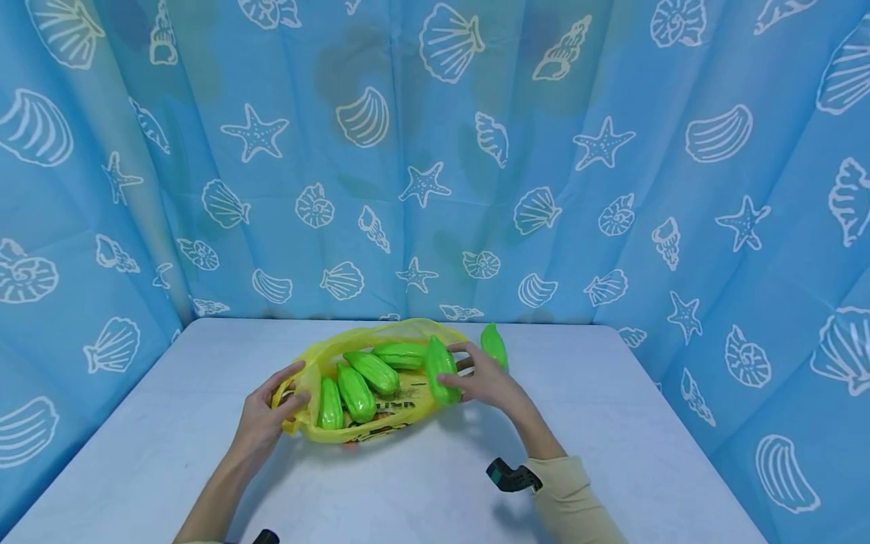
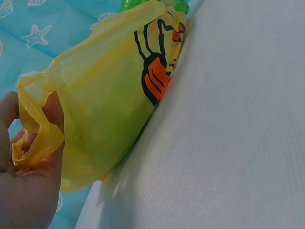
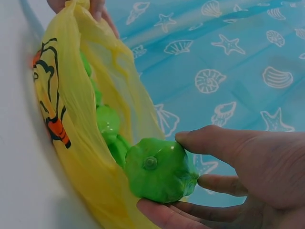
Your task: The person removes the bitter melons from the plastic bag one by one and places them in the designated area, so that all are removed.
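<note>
A yellow plastic bag (image 1: 329,435) lies on the table with its mouth spread wide. Several bright green, ridged gourds (image 1: 355,393) rest inside it. My left hand (image 1: 261,415) holds the bag's left end, its fingers hooked through the twisted handle (image 2: 40,143). At the right end of the mouth, my right hand (image 1: 485,378) grips another green gourd (image 1: 442,370) between thumb and fingers. The right wrist view shows this gourd's lobed, stemmed end (image 3: 155,167) facing the camera, beside the bag's edge. One more gourd (image 1: 494,344) is behind my right hand, partly hidden by it.
The table (image 1: 612,453) has a white cover. A blue curtain (image 1: 435,189) with white shell and starfish prints hangs behind it and along both sides. A black strap (image 1: 513,476) sits at my right sleeve.
</note>
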The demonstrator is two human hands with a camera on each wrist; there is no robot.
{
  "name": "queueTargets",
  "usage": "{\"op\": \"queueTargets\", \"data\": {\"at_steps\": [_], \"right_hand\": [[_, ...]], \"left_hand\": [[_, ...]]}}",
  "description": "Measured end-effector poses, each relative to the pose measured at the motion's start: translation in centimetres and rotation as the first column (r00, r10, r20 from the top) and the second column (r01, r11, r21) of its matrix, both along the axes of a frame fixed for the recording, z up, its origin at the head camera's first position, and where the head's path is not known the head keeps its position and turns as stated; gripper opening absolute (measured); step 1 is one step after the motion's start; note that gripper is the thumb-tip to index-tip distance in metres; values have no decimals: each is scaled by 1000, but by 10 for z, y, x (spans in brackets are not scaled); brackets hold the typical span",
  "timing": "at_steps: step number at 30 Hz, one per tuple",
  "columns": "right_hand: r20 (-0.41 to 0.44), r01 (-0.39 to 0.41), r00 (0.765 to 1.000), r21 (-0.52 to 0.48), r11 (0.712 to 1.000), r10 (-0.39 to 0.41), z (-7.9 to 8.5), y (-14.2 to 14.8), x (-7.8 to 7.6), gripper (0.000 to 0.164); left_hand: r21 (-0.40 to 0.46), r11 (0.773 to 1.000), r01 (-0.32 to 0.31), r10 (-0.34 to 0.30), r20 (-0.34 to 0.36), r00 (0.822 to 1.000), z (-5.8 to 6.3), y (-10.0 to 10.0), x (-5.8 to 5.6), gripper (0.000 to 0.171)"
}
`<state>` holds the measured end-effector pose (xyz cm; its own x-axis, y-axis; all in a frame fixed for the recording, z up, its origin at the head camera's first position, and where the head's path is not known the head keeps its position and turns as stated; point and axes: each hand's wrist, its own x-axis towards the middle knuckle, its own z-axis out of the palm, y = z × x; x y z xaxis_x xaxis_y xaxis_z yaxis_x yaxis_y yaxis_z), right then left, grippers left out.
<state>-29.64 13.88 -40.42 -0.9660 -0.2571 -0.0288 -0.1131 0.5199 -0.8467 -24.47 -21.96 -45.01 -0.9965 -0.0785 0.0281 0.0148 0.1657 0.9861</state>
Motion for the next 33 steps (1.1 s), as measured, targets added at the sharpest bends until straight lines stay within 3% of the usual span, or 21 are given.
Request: {"op": "queueTargets", "data": {"at_steps": [33], "right_hand": [[-18,116,993,109,987,-115,8,50,-7,69]], "left_hand": [[28,1000,8,-8,13,1000,1,0,1,58]]}}
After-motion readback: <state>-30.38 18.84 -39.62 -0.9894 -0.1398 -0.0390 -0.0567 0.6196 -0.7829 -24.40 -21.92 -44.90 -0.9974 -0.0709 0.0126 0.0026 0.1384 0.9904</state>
